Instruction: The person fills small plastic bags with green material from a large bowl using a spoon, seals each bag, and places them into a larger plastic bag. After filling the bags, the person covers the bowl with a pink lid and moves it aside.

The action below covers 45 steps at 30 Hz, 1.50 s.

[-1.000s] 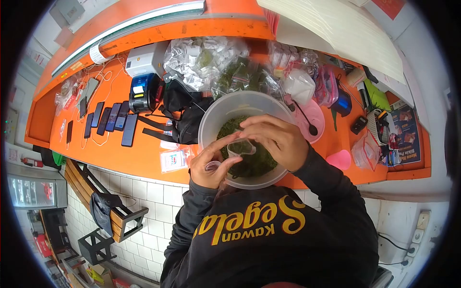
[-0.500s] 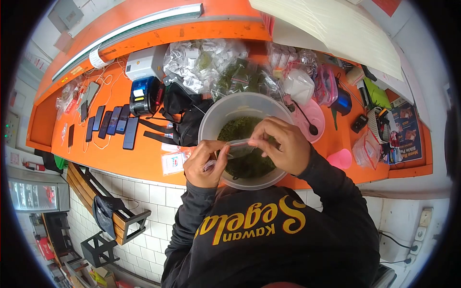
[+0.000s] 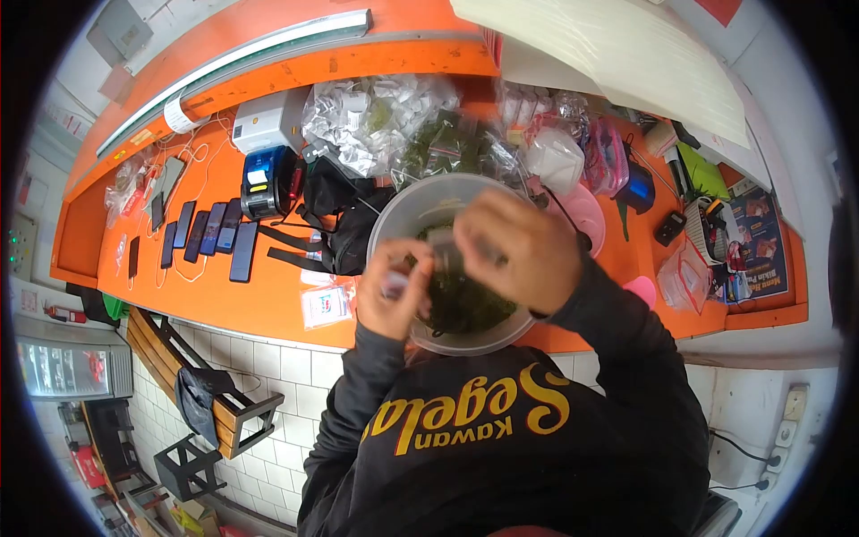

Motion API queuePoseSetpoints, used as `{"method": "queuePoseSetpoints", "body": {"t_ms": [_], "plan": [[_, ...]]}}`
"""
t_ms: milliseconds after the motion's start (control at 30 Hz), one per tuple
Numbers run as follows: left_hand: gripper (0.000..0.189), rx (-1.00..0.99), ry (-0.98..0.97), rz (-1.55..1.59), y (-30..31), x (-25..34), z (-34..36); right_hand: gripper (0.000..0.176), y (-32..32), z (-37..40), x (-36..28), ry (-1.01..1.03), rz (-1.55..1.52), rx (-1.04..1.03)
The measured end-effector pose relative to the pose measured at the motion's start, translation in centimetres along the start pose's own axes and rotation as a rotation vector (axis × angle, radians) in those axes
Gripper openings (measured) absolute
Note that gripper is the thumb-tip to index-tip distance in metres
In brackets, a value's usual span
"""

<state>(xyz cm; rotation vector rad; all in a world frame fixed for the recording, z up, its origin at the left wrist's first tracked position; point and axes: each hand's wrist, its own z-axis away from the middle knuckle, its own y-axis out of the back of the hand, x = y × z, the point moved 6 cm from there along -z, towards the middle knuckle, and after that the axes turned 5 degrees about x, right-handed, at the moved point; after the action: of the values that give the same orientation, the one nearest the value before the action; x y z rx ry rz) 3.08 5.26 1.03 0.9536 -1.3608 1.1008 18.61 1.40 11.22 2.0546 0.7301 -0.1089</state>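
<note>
A translucent round tub point(image 3: 386, 210) stands in front of me with dark green flaky stuff point(image 3: 470, 309) in its bottom. My left hand point(image 3: 386, 295) is above its left rim, fingers curled round a bit of crumpled clear plastic point(image 3: 394, 285). Over the tub's middle my right hand point(image 3: 523, 255) is raised, its bent fingers blurred. By its fingertips is a small clear plastic bag point(image 3: 442, 236), smeared by motion. The right fingers look closed on its edge. Behind the tub lie filled clear bags of green stuff point(image 3: 447, 143).
On the orange counter point(image 3: 286, 300), several phones point(image 3: 213, 228) lie left of a black bag point(image 3: 344, 215). A blue-black printer point(image 3: 268, 182) stands behind them. Right of the tub are a pink basin point(image 3: 583, 210) and a clear pouch point(image 3: 684, 277). Packets point(image 3: 326, 306) lie near the front edge.
Both hands have come off the stretched pose in which they held the small bag between them. My right hand has lifted a little; the left has turned more upright.
</note>
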Motion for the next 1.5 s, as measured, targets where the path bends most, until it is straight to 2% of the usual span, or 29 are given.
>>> {"method": "queuePoseSetpoints", "body": {"t_ms": [33,100,133,200,233,300,433,533,667,733,767,833,867,900,933,967,1033,1100,1133,1167,1200,1233,1267,1300,1367,1400,1467,1500], "plan": [[0.022,-0.017,-0.014,0.229,0.1,0.3,-0.7,0.016,0.4,-1.0,0.1,0.001,-0.007,-0.004],[0.031,0.063,0.012,0.464,0.9,-0.5,-1.5,0.021,3.1,-2.8,-0.6,0.092,0.26,0.378],[0.031,0.07,0.004,0.463,1.3,-0.8,-1.6,0.021,2.7,-2.9,-1.0,0.1,0.255,0.381],[0.034,0.06,0.081,0.549,1.8,-1.7,-1.4,0.026,1.0,-2.4,-1.4,0.036,0.012,0.271],[0.034,0.065,0.077,0.549,1.8,-1.7,-1.2,0.026,0.1,-1.8,-1.6,0.041,0.008,0.27],[0.033,0.108,0.006,0.375,2.1,-1.4,-0.8,0.022,-4.5,-0.2,-0.5,-0.193,-0.432,-0.118],[0.023,0.189,-0.098,0.136,3.0,-1.6,-0.4,0.015,-6.6,1.2,0.6,-0.319,-0.595,-0.197],[0.023,0.189,-0.121,0.086,3.2,-1.1,-0.1,0.011,-5.9,1.4,1.6,-0.413,-0.694,-0.168],[0.022,0.192,-0.182,0.075,3.3,0.3,0.3,0.013,-4.4,0.6,0.6,-0.358,-0.702,-0.198],[0.023,0.19,-0.207,0.129,3.1,0.6,0.4,0.014,-5.1,1.2,-0.4,-0.446,-0.889,-0.287],[0.023,0.19,-0.207,0.129,3.1,0.8,0.5,0.014,-5.5,1.3,-0.2,-0.446,-0.89,-0.286],[0.016,0.123,-0.191,0.14,2.9,1.1,0.7,0.013,-6.0,1.4,0.3,-0.395,-0.899,-0.213],[0.016,0.121,-0.192,0.138,3.2,1.5,0.9,0.013,-5.6,1.3,0.8,-0.391,-0.849,-0.254],[0.012,0.06,-0.235,0.001,3.0,2.2,1.1,0.013,-5.1,0.9,1.2,-0.391,-0.85,-0.25],[0.008,-0.001,-0.276,-0.135,2.8,2.8,1.3,0.012,-4.0,0.1,1.1,-0.214,-0.698,-0.171],[0.008,-0.002,-0.275,-0.136,2.9,3.0,1.5,0.012,-3.0,-0.3,0.6,-0.042,-0.543,-0.094],[0.009,-0.18,-0.254,-0.296,1.9,3.1,2.1,0.011,-2.7,-0.4,0.1,-0.016,-0.538,-0.125],[0.01,-0.195,-0.204,-0.367,1.9,3.0,2.2,0.013,-2.4,-0.5,-1.1,0.088,-0.368,0.002],[0.011,-0.201,-0.192,-0.385,1.9,2.9,2.2,0.019,-1.9,-0.6,-2.0,0.171,-0.164,0.192],[0.013,-0.209,-0.18,-0.404,1.9,2.8,2.1,0.019,-2.0,-0.2,-2.2,0.174,-0.165,0.193],[0.013,-0.208,-0.183,-0.404,1.9,2.5,1.9,0.021,-2.1,0.2,-2.3,0.136,-0.153,0.195],[0.014,-0.157,-0.271,-0.424,2.0,2.4,1.8,0.023,-2.2,0.6,-2.4,0.098,-0.142,0.196],[0.015,-0.107,-0.355,-0.445,2.1,2.5,1.8,0.024,-3.0,1.0,-2.2,0.017,-0.287,0.074],[0.015,-0.11,-0.353,-0.445,1.8,2.7,1.8,0.024,-3.5,1.4,-2.0,0.013,-0.287,0.074],[0.018,-0.061,-0.489,-0.513,1.2,4.1,2.0,0.021,-5.0,2.2,-1.0,-0.109,-0.457,0.05],[0.018,-0.063,-0.486,-0.513,1.2,4.2,2.0,0.021,-4.9,2.3,-0.9,-0.112,-0.458,0.049],[0.018,-0.076,-0.459,-0.446,1.2,4.3,2.1,0.017,-5.5,2.6,0.1,-0.325,-0.756,-0.012],[0.018,-0.077,-0.457,-0.446,1.0,4.3,2.3,0.017,-5.4,2.6,0.0,-0.327,-0.756,-0.012]]}}
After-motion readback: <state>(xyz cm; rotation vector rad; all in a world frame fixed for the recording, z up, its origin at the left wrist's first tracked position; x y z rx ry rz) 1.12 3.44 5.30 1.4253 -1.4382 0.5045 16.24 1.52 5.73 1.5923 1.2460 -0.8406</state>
